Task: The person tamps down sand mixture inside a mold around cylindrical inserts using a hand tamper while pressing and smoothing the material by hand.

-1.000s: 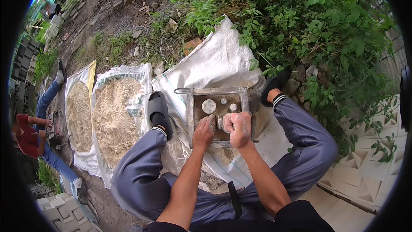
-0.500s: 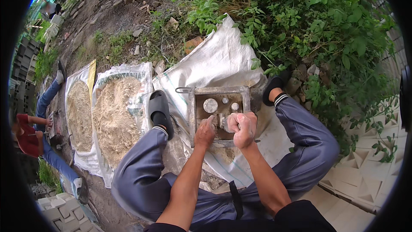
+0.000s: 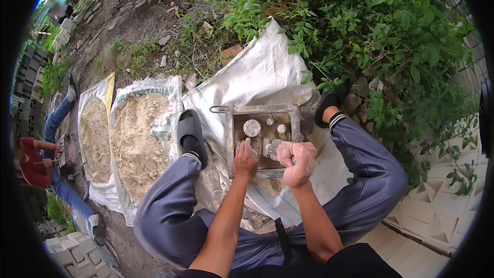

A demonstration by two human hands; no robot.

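A square, dusty mould box [image 3: 262, 108] stands on a white woven sack [image 3: 257, 67] between my feet. Inside it, a large round metal plug [image 3: 251, 127] and two smaller plugs, one of them a short cylinder [image 3: 281, 128], rise from brownish, sand-like material. My left hand [image 3: 245, 160] lies over the box's near left part, fingers stretched forward and down inside. In a fist, my right hand [image 3: 297, 163] grips a short-handled tool at the near right side. Its grey, blocky head [image 3: 270, 148] is over the box's interior; most of the handle is hidden by my fingers.
Two sacks heaped with pale sand [image 3: 139, 134] lie to the left. Beyond them a co-worker in a red shirt [image 3: 35, 154] sits with legs outstretched. Green bushes [image 3: 370, 36] grow at the far right; patterned pale blocks [image 3: 432, 211] stand at the right.
My right fist has shifted slightly right and nearer, its wrist turned, and the tool's head shows more. My left hand has barely moved.
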